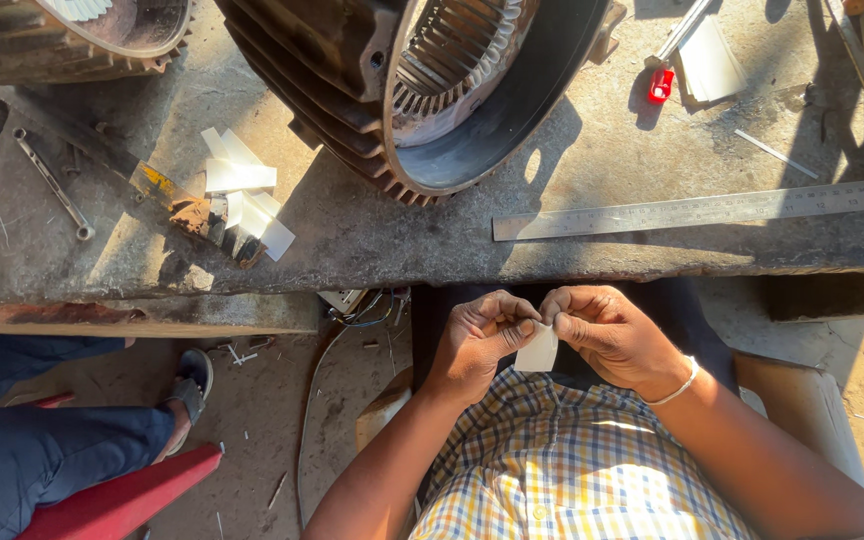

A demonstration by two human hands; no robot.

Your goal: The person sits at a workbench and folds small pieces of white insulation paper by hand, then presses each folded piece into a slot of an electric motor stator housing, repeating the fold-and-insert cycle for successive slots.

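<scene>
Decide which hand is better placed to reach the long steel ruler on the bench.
Probably the right hand: the long steel ruler lies ahead on its side. Both it and the left hand pinch the small white paper piece.

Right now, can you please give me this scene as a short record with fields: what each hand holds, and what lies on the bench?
left hand: pinches the white paper piece
right hand: pinches the same piece from the other side
bench: steel ruler, ribbed motor housing, loose white paper slips, spanner
nearby: another person's leg at the left, red seat
</scene>
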